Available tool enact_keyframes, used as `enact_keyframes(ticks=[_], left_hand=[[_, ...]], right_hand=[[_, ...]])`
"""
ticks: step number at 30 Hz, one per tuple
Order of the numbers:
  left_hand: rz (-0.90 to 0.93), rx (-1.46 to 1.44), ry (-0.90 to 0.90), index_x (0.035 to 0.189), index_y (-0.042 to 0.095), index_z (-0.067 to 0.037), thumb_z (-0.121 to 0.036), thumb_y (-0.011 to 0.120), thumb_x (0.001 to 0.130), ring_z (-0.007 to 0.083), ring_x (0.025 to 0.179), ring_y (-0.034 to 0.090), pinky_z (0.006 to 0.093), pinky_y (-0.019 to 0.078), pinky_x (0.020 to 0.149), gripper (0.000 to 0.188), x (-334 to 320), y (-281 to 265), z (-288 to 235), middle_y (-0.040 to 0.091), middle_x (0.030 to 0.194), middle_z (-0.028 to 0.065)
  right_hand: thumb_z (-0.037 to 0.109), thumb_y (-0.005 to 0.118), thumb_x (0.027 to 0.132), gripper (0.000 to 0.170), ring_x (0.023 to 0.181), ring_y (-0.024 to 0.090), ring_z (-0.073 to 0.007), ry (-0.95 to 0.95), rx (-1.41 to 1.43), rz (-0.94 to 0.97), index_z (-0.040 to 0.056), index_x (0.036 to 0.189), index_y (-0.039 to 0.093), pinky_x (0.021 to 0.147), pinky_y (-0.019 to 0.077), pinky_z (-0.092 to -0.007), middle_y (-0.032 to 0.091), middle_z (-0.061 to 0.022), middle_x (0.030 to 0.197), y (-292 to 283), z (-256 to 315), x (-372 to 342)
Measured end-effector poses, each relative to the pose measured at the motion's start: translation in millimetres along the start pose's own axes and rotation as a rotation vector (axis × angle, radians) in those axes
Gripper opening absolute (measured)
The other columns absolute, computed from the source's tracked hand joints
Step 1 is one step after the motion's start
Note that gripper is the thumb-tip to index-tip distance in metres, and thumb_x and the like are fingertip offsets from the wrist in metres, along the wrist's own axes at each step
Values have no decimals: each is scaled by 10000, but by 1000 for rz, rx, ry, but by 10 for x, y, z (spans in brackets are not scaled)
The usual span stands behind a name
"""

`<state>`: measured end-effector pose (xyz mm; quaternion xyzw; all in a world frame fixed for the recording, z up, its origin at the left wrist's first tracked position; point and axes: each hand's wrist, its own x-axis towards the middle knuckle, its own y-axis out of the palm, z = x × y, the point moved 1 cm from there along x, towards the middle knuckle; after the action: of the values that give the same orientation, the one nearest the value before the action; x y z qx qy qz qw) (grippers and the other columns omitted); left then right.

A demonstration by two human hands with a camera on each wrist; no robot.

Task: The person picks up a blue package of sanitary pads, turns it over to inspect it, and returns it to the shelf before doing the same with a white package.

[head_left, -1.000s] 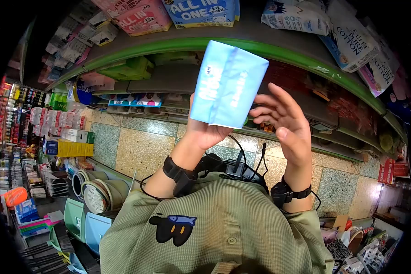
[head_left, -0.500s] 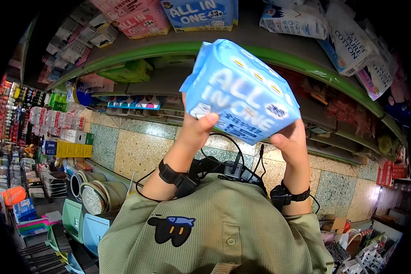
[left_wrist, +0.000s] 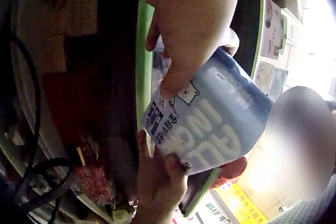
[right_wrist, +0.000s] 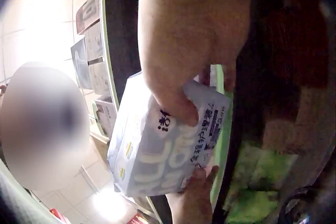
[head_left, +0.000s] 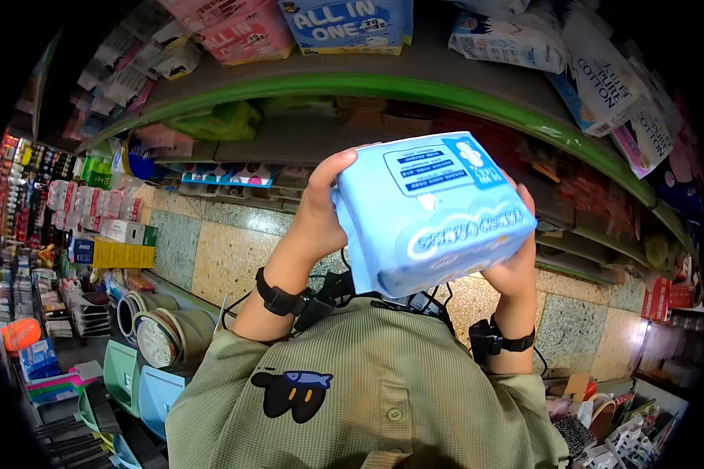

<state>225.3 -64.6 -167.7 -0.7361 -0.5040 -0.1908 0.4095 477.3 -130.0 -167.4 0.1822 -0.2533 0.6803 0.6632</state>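
1. Package (head_left: 438, 207), soft and blue, is in mid-air between my hands, in front of the shelf's green edge (head_left: 313, 84) and above the tiled floor (head_left: 231, 258). It sits tilted, with the panel of dark text bars upward.
2. Left hand (head_left: 318, 211): fingers curled around one end, gripping near the upper corner.
3. Right hand (head_left: 518, 262): fingers curled around the opposite end. The right wrist view shows my thumb (right_wrist: 181, 109) pressed on the face lettered ALL IN ONE; that face is turned away from the head camera.
4. Step, as I judge it: a shared two-handed hold with the printed panel showing. Best done with matched, light pressure from both ends; the wrapper looks thin and would probably dent if squeezed.
5. Seam flap (head_left: 360, 262) hangs at the left end. I should grip the body rather than this fin, which may crease or pull.
6. For any turn, roll both wrists together and leave one hand firm while the other re-grips.
7. Risk: the glossy film could slip if one side loosens first. Clearance from the shelf edge hard to tell from these angles.
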Motion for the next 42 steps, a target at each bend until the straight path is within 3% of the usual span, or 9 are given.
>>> enact_keyframes(ticks=[5,9,11,13,14,16,20,28,42], left_hand=[[-113,23,152,1307,299,-209,-25,779,663,329,1050,587,365,523,812,824,28,-109,98,533,1211,218],[-193,98,243,1279,338,-223,-40,750,700,320,955,622,350,540,734,734,83,-204,21,554,1171,225],[-199,120,250,1270,343,-231,-37,749,700,311,914,630,347,542,714,726,106,-251,-33,556,1166,222],[-110,56,-16,1255,358,-238,-32,738,703,297,857,635,339,540,687,701,13,-303,66,558,1162,216],[-89,35,-95,1253,363,-237,-32,736,704,295,851,634,339,539,685,696,-23,-322,86,558,1164,213],[-169,146,277,1219,421,-230,-33,726,708,300,872,624,350,532,703,626,161,-358,-119,563,1166,200],[-254,248,202,1131,513,-257,-77,719,720,323,1045,536,380,501,813,493,172,-411,-310,506,1233,167],[-469,475,602,1192,378,-274,-232,690,784,334,1165,472,436,450,906,515,186,-116,-445,487,1275,90],[-315,477,488,1171,363,-264,-240,648,809,305,1171,484,434,406,949,462,-16,-138,-497,546,1256,52]], right_hand=[[176,779,695,875,1262,405,-415,-17,-184,82,392,1407,318,999,391,-478,361,-231,1407,40,206,-35],[283,739,747,759,1255,409,-403,-81,-310,72,413,1382,343,1004,390,-476,367,-203,1406,88,297,-78],[376,638,817,636,1245,423,-365,1,-234,66,315,1384,356,1008,392,-452,385,-191,1388,41,197,-139],[467,495,897,598,1222,453,-303,134,-23,7,153,1389,365,1002,408,-410,411,-181,1362,58,139,-154],[397,463,927,560,1183,499,-271,149,121,-43,97,1387,349,964,458,-383,424,-180,1357,110,136,-150],[394,332,974,539,1121,564,-260,285,130,-150,39,1380,345,914,518,-374,479,-182,1313,115,34,-153],[502,508,877,695,1105,552,-243,422,355,-92,-20,1325,408,945,461,-374,544,-154,1193,195,220,-20],[425,545,867,642,1079,560,-237,426,429,-7,-6,1324,414,928,467,-365,555,-142,1180,348,111,130],[291,610,848,577,1033,573,-226,422,454,0,18,1322,424,898,477,-349,574,-123,1157,436,-11,184]])
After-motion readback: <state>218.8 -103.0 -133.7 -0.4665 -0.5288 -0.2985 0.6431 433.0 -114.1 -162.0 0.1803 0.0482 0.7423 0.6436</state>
